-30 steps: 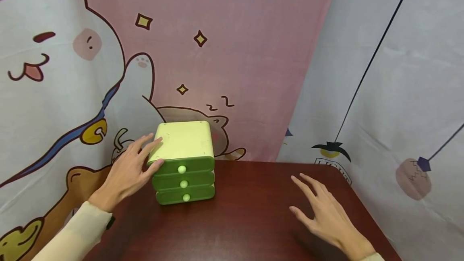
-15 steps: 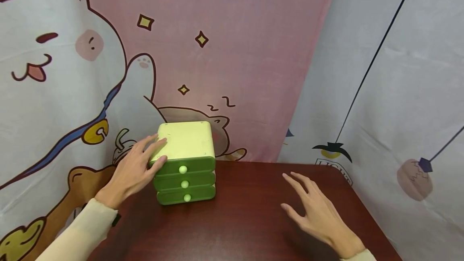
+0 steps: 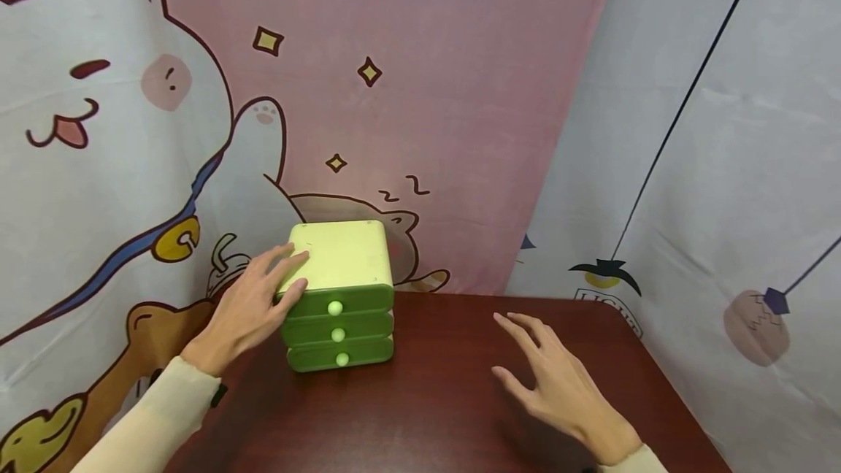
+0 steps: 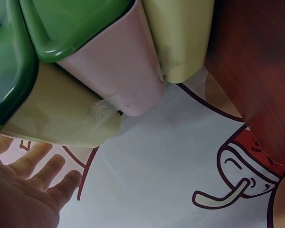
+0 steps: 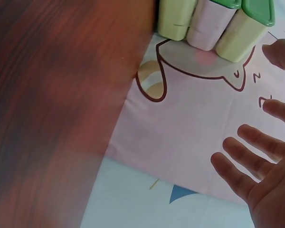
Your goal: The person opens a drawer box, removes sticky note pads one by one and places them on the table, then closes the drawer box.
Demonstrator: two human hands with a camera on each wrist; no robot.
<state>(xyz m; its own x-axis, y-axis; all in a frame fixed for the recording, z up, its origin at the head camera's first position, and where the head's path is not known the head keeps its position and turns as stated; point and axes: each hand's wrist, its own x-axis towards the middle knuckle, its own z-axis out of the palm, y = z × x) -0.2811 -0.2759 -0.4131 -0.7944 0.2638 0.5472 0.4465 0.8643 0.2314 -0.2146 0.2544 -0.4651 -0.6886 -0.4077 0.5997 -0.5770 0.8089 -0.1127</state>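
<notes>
A small three-drawer box [image 3: 342, 261] stands at the back left of the table. It has a pale yellow top and green drawer fronts, each with a round light-green knob [image 3: 335, 308]. All its drawers look pushed in. My left hand [image 3: 250, 309] is at the box's upper left corner, fingers spread over the edge of the top and thumb by the top drawer's front. Whether the fingertips touch it I cannot tell. Seen from the left wrist, the box's side [image 4: 114, 66] is yellow and pink. My right hand [image 3: 558, 389] hovers over the table's right part, fingers spread, holding nothing.
The dark red-brown table [image 3: 434, 414] reaches back to a cloth backdrop [image 3: 460, 93] with cartoon cats on pink. A pale grey cloth [image 3: 736, 188] hangs along the right side. The box stands close to the back cloth.
My right hand has moved left toward the box. My left hand has shifted slightly right, further over the box's top edge. The head view has turned a little; the box stays put.
</notes>
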